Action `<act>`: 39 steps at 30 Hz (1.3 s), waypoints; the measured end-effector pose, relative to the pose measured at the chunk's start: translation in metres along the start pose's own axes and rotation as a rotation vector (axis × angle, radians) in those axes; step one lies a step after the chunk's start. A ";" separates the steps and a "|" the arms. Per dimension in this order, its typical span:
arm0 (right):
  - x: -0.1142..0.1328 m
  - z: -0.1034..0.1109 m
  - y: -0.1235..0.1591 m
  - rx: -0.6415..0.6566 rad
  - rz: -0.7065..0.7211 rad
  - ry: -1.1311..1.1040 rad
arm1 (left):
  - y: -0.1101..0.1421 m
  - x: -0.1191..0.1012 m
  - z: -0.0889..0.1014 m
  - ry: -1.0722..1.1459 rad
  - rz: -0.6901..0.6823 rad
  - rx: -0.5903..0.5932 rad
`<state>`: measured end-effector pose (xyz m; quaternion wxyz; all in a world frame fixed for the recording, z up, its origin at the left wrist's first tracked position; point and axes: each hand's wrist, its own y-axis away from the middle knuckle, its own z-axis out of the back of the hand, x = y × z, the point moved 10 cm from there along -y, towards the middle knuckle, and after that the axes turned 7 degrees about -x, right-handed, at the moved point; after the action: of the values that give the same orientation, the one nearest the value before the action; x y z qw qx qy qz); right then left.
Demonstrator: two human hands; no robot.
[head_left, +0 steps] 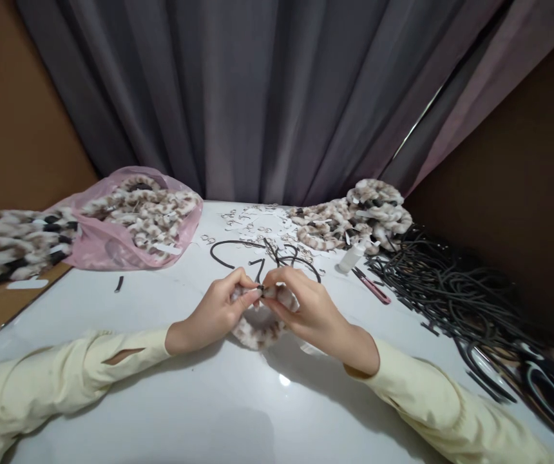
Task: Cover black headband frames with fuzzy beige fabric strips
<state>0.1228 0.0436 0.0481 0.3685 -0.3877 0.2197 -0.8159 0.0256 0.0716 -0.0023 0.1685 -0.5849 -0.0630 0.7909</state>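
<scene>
My left hand (219, 309) and my right hand (306, 306) meet over the middle of the white table (161, 361). Both pinch the two ends of a curved fuzzy headband (257, 334) in a cream and brown spotted fabric. Its arc hangs down between my wrists and touches the table. The fingertips press together at a small dark tip where the ends meet. Cream sleeves cover both of my forearms.
A pink plastic bag (107, 248) of fuzzy headbands lies at the back left, another fuzzy pile (354, 216) at the back right. Bare black headbands (451, 296) heap along the right edge. A white bottle (352, 258), a pink tool (372, 287), paper scraps and grey curtain lie behind.
</scene>
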 end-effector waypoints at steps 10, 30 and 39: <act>-0.008 -0.020 0.016 0.109 -0.240 -0.049 | -0.003 0.041 0.000 0.588 0.564 -0.078; -0.031 -0.040 0.021 0.189 -0.697 -0.515 | 0.017 -0.048 0.030 -0.289 -0.643 -0.336; -0.001 -0.021 0.010 0.195 -0.259 -0.215 | 0.024 -0.072 0.016 -0.457 -0.859 -0.237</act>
<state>0.1107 0.0396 0.0283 0.3176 -0.4599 0.0472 -0.8279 0.0251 0.0265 0.0608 0.3932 -0.3332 -0.4230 0.7453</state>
